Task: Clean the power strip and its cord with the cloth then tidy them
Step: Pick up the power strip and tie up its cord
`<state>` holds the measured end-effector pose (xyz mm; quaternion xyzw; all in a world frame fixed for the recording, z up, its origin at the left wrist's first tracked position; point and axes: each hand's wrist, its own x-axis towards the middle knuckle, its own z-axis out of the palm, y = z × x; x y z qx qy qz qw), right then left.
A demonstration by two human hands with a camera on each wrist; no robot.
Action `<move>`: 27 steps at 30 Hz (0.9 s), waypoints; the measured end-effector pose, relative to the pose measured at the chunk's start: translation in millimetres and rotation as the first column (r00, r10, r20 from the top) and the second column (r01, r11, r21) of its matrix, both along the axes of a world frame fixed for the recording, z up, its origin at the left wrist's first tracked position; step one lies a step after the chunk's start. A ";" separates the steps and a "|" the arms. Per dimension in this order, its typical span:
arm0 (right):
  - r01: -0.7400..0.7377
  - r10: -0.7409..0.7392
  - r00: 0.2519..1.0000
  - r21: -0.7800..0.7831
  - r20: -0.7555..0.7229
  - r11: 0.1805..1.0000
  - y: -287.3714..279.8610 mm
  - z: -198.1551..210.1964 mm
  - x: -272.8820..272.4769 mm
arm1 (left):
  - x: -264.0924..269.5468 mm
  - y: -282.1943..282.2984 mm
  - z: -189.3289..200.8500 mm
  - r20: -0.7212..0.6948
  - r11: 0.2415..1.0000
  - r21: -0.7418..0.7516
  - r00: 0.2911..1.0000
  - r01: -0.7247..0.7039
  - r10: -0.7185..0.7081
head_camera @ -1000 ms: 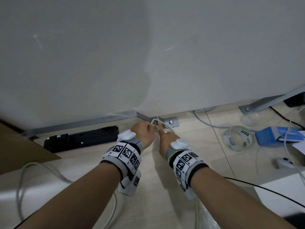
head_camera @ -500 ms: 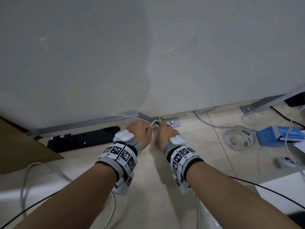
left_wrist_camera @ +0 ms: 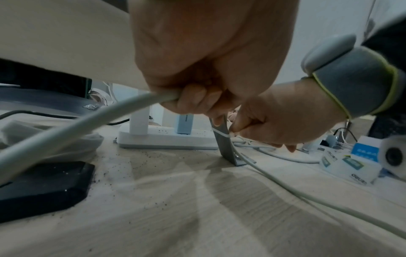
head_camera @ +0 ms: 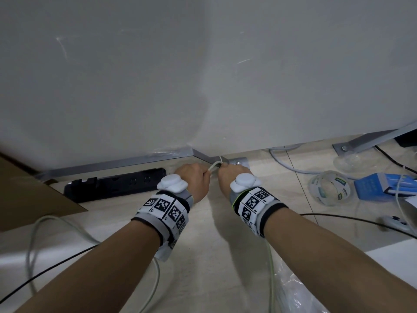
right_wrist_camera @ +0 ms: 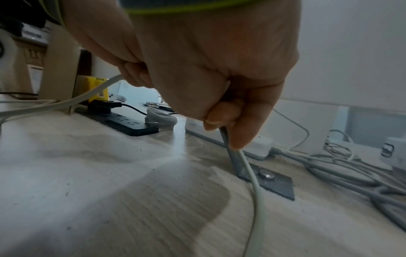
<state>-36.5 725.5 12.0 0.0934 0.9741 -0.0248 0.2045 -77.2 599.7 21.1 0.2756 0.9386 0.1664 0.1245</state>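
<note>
Cord (head_camera: 214, 165) now sits pinched between my left hand (head_camera: 195, 180) and right hand (head_camera: 230, 177), fingers curled tight on it beside the metal bracket (head_camera: 237, 161); my hands have closed together since a moment ago, so I judge tidying underway.

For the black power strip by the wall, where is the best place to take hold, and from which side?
Grip the black power strip across its narrow width at the bare right end, from above. It lies flat and long against the wall's metal rail; a plug occupies its left end, and the left hand is nearest.
</note>
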 end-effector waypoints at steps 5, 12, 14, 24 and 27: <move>0.105 -0.104 0.995 -0.090 0.010 0.990 2.0 12.3 5.6 | 1.9 -7.8 -0.8 0.068 1.000 -0.011 0.998 -0.001 0.002; 0.236 -0.230 0.969 -0.056 0.093 0.970 -0.9 22.8 54.9 | 9.2 -56.2 -9.5 0.133 0.985 -0.136 0.983 -0.107 0.125; 0.204 -0.199 0.977 -0.059 0.073 0.977 -18.3 30.7 70.1 | 23.7 -82.1 -7.4 0.105 0.971 -0.187 0.980 -0.147 0.168; 0.029 -0.017 0.996 -0.138 0.083 0.990 -111.2 51.1 97.9 | 132.1 -177.4 6.5 0.303 0.819 -0.539 0.953 0.197 -0.030; -0.025 0.041 0.992 -0.134 0.118 0.991 -140.8 46.5 104.6 | 156.2 -200.9 3.4 0.362 0.738 -0.607 0.929 0.294 -0.072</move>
